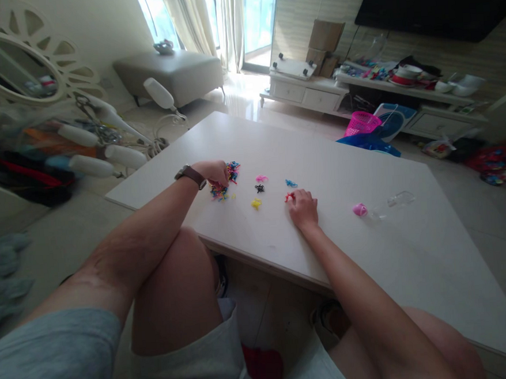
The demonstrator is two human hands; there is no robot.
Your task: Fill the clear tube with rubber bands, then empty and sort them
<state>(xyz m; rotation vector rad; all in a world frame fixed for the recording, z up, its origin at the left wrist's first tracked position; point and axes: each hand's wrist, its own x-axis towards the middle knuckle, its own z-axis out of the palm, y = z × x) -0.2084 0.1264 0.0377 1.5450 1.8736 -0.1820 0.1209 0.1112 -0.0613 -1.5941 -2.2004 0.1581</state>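
A mixed heap of small, thin, many-coloured pieces (219, 192), perhaps little elastic bands, lies on the white table (355, 171). My left hand (212, 172), with a watch on its wrist, reaches into this heap with its fingers drawn together; what the fingertips hold is hidden. My right hand (304, 208) rests on the table with curled fingers, its tips at a small group of red pieces (288, 197) that they partly cover. Between the hands lie separate little piles: pink (261, 178), black (259, 188) and yellow (256, 203). A blue pile (291, 183) sits just beyond my right hand.
Right of my right hand are a pink object (359, 210) and a clear plastic item (401, 199) lying on its side. White lamp shades (125, 156) stand close past the table's left edge. A pink basket (362, 123) is beyond the far edge.
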